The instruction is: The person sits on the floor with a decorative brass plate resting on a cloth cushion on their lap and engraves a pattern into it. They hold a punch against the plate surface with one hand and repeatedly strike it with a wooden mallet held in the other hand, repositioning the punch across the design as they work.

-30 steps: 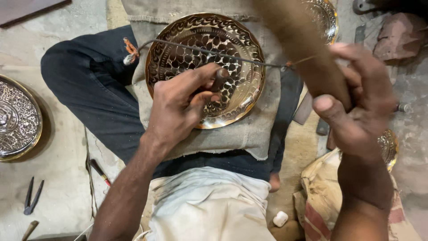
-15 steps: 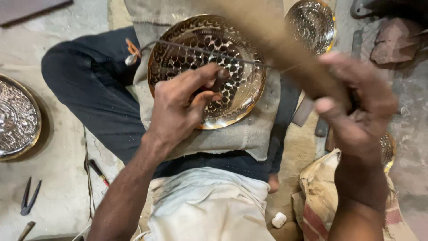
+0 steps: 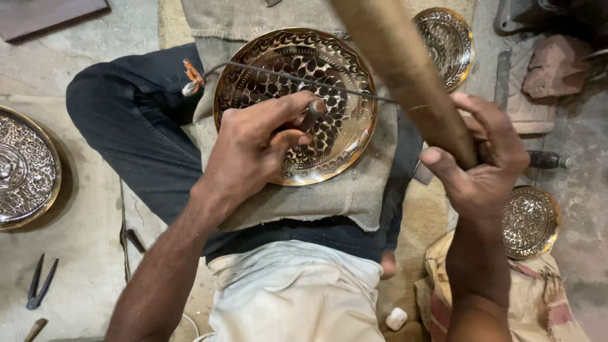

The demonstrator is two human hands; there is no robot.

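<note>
On the lap cloth: brass plate (image 3: 295, 104), centred.
Left hand (image 3: 253, 149): fingers pinching a punch (image 3: 311, 115) at plate's middle.
Right hand (image 3: 484, 161): fingers wrapped round wooden mallet (image 3: 405, 76), right of plate.
Progress: pattern mostly embossed (remainder unclear).

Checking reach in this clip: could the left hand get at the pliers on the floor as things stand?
Probably yes, but not right away. The left hand is closed on a small punch set on the brass plate. The pliers lie in the open on that same side, with nothing over them.
</note>
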